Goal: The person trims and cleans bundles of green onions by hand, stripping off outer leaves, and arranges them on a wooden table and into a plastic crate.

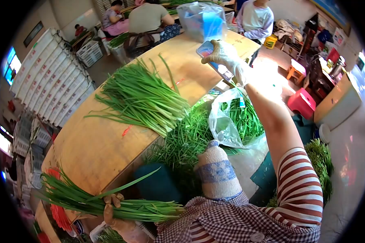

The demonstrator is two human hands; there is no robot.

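My left hand (114, 206), in a worn glove, is closed around a bundle of long green leafy stalks (150, 209) at the lower left. Stretched out over the table's far right part, my right hand (223, 54) wears a pale glove and grips a flat phone-like object (206, 49) with a light blue edge. A large loose pile of green stalks (144, 97) lies on the wooden table (97, 146), pale ends toward me. Red ties (60, 202) hang beside the bundle at the lower left.
A clear plastic bag (202, 20) stands on the table's far end. Loose greens (186, 137) and an open bag of greens (243, 117) lie below the table's edge. Stacked white crates (52, 77) rise at left; several people sit beyond. A pink stool (302, 103) stands at right.
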